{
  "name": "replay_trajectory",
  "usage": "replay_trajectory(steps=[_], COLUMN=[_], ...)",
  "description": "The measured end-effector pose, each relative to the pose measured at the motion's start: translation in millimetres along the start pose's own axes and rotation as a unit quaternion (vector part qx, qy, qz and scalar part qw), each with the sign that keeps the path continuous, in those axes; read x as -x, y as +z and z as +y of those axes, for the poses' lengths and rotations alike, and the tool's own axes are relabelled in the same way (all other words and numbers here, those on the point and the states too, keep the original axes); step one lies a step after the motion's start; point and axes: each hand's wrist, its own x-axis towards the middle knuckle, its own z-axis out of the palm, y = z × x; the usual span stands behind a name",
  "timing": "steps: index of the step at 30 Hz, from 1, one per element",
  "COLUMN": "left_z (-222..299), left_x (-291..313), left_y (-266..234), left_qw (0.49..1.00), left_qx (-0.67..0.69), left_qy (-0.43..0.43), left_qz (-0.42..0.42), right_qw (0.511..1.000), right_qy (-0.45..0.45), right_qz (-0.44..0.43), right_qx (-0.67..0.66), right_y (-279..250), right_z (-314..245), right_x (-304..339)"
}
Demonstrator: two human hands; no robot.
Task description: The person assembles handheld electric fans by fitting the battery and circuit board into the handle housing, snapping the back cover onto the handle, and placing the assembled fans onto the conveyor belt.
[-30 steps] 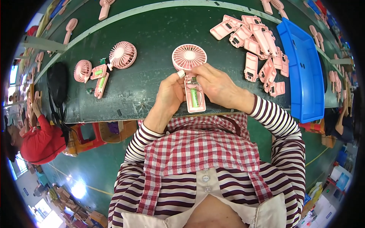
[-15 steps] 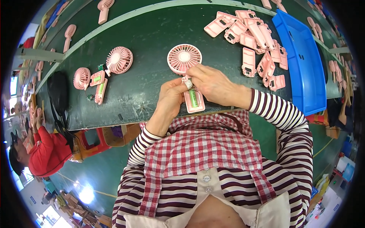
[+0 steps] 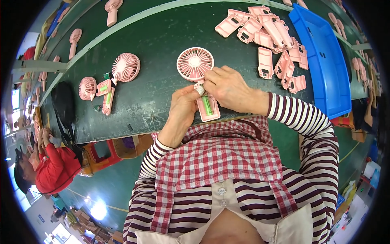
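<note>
A pink handheld fan (image 3: 195, 64) lies in front of me, its round slatted head away from me. Its handle is uncovered and shows a green battery (image 3: 207, 105) with a thin dark wire beside it. My left hand (image 3: 183, 106) grips the upper part of the handle from the left, thumb on a small whitish piece (image 3: 199, 89) near the neck. My right hand (image 3: 228, 88) is closed at the neck from the right, its fingertips bunched together. What those fingertips pinch, if anything, is hidden behind the hand.
Several pink handle covers (image 3: 265, 61) are piled at the far right, beside a blue tray (image 3: 331, 81). Two fans with exposed parts (image 3: 126, 67) lie on the left of the green table (image 3: 150, 93). A person in red (image 3: 57, 166) sits at the left.
My right hand's fingers have drawn slightly down and right from the fan head, and look more curled. My left hand keeps its hold. The whole view has shifted a little.
</note>
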Motion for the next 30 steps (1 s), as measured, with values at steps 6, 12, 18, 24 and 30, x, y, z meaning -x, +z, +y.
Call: replay_trajectory(steps=[6, 12, 18, 24, 30], left_z=[-3, -1, 3, 6, -1], left_x=[-4, -4, -3, 0, -6], left_y=[-4, -15, -8, -2, -7], left_qw=[0.999, 0.986, 0.999, 0.993, 0.998], left_qx=[0.03, 0.112, 0.021, 0.102, 0.023], left_qy=[-0.011, -0.024, -0.034, -0.05, -0.029], left_qz=[-0.013, -0.124, -0.037, -0.026, -0.055], right_qw=[1.0, 0.999, 1.0, 0.999, 0.999], right_qy=[0.002, 0.015, 0.002, -0.009, 0.019], right_qz=[0.009, 0.005, -0.002, -0.036, -0.025], right_qx=[-0.017, -0.038, -0.017, -0.004, -0.011], right_y=[-2, -6, -3, -4, -5], right_z=[8, 9, 2, 1, 1], right_x=[1, 1, 0, 0, 1])
